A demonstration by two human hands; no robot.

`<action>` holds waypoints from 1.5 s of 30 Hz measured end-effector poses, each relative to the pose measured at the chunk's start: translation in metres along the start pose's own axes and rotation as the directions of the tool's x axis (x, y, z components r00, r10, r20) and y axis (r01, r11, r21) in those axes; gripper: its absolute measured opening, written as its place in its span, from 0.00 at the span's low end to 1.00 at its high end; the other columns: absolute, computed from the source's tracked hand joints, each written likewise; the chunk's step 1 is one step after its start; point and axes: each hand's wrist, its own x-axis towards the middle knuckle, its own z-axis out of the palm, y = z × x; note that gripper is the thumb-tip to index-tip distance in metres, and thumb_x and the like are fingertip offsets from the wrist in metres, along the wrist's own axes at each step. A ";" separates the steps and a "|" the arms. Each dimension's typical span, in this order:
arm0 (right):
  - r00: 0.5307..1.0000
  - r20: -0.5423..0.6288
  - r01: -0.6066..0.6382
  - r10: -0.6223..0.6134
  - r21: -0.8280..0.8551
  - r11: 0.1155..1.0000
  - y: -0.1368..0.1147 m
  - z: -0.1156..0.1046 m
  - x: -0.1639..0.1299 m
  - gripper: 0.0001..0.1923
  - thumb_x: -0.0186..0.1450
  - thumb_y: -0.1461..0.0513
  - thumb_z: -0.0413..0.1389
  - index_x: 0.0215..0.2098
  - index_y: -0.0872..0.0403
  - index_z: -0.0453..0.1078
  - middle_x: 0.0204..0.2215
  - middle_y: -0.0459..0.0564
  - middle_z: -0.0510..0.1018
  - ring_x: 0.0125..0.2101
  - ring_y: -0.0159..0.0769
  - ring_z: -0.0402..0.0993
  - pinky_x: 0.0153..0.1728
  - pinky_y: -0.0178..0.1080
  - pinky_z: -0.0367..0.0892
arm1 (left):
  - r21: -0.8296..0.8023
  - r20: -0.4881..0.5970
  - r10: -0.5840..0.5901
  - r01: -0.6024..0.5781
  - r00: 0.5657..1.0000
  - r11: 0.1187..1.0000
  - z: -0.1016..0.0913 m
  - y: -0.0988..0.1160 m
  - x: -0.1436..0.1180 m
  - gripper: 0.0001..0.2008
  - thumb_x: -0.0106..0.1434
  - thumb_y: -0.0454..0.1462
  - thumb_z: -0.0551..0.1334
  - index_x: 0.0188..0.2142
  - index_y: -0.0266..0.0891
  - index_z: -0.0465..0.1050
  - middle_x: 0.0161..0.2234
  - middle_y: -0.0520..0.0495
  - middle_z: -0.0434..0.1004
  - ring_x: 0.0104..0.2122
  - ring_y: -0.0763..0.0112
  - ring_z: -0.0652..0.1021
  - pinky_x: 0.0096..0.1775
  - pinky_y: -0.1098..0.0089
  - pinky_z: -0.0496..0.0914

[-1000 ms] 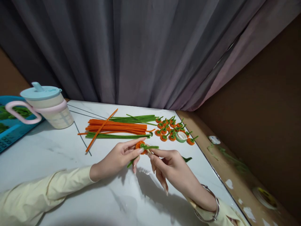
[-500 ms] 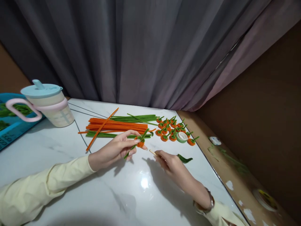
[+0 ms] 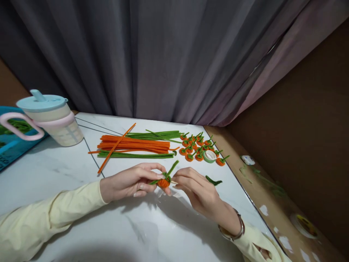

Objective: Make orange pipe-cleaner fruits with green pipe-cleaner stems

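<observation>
Broadly, the table (image 3: 68,171) carries a cup (image 3: 51,118) at its far left and orange stems (image 3: 136,144) beyond the hands. Left hand (image 3: 128,181) pinches the pumpkin (image 3: 163,182) above the table's middle; right hand (image 3: 195,187) pinches a stick (image 3: 174,182) beside it. Better done with a steady left pinch while the stick works in squarely.

The right hand (image 3: 196,189) has closed back in on the orange pumpkin (image 3: 164,183), which the left hand (image 3: 131,181) has lowered.

I see an orange coil (image 3: 164,183) with a green stem mid-frame, orange stems (image 3: 136,145) and green stems (image 3: 136,155) above, white marble table (image 3: 81,218), grey curtain (image 3: 149,54) on top.
</observation>
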 end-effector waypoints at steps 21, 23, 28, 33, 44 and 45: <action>0.989 -0.113 -0.054 0.095 0.320 0.946 -0.010 0.012 0.012 0.08 0.64 0.73 0.49 0.32 0.55 0.63 0.27 0.48 0.69 0.30 0.31 0.67 0.30 0.33 0.65 | 0.048 0.115 -0.037 0.031 0.993 0.998 0.006 -0.003 -0.007 0.06 0.61 0.35 0.60 0.36 0.39 0.62 0.24 0.49 0.76 0.11 0.87 0.51 0.12 0.82 0.45; 0.987 -0.110 -0.077 0.117 0.317 0.945 -0.009 0.012 0.011 0.07 0.64 0.72 0.50 0.33 0.55 0.63 0.28 0.48 0.70 0.30 0.31 0.67 0.31 0.33 0.65 | 0.085 0.097 0.019 -0.027 0.995 0.996 0.009 -0.002 -0.009 0.07 0.61 0.36 0.60 0.36 0.39 0.62 0.26 0.46 0.78 0.11 0.87 0.52 0.12 0.82 0.44; 0.980 -0.003 -0.191 0.201 0.306 0.933 -0.003 0.002 0.013 0.03 0.66 0.67 0.51 0.37 0.54 0.62 0.31 0.48 0.71 0.31 0.31 0.67 0.31 0.33 0.65 | 0.207 0.056 0.122 -0.131 0.991 0.969 0.016 0.002 -0.015 0.07 0.62 0.37 0.60 0.37 0.39 0.62 0.29 0.44 0.80 0.11 0.87 0.54 0.12 0.82 0.44; 0.955 0.238 -0.232 0.178 0.224 0.947 -0.004 -0.010 0.013 0.07 0.67 0.70 0.46 0.39 0.54 0.61 0.34 0.50 0.69 0.33 0.31 0.66 0.33 0.33 0.64 | 0.250 0.064 0.130 -0.142 0.989 0.958 0.020 0.002 -0.017 0.06 0.63 0.36 0.58 0.37 0.38 0.61 0.32 0.41 0.80 0.11 0.87 0.55 0.13 0.82 0.45; 0.769 0.334 -0.640 0.546 0.411 0.650 -0.027 -0.011 0.030 0.05 0.63 0.66 0.53 0.29 0.56 0.63 0.19 0.42 0.68 0.21 0.27 0.63 0.23 0.30 0.61 | 0.238 0.025 0.110 -0.113 0.994 0.965 0.019 0.002 -0.015 0.06 0.62 0.36 0.58 0.37 0.37 0.62 0.26 0.43 0.79 0.10 0.87 0.52 0.13 0.81 0.43; 0.776 0.287 -0.630 0.562 0.401 0.665 -0.030 -0.009 0.029 0.05 0.63 0.66 0.53 0.28 0.56 0.64 0.20 0.43 0.69 0.22 0.27 0.65 0.23 0.30 0.62 | 0.218 0.030 0.108 -0.112 0.994 0.969 0.019 0.003 -0.016 0.06 0.62 0.36 0.58 0.37 0.37 0.62 0.26 0.42 0.80 0.10 0.87 0.52 0.13 0.81 0.43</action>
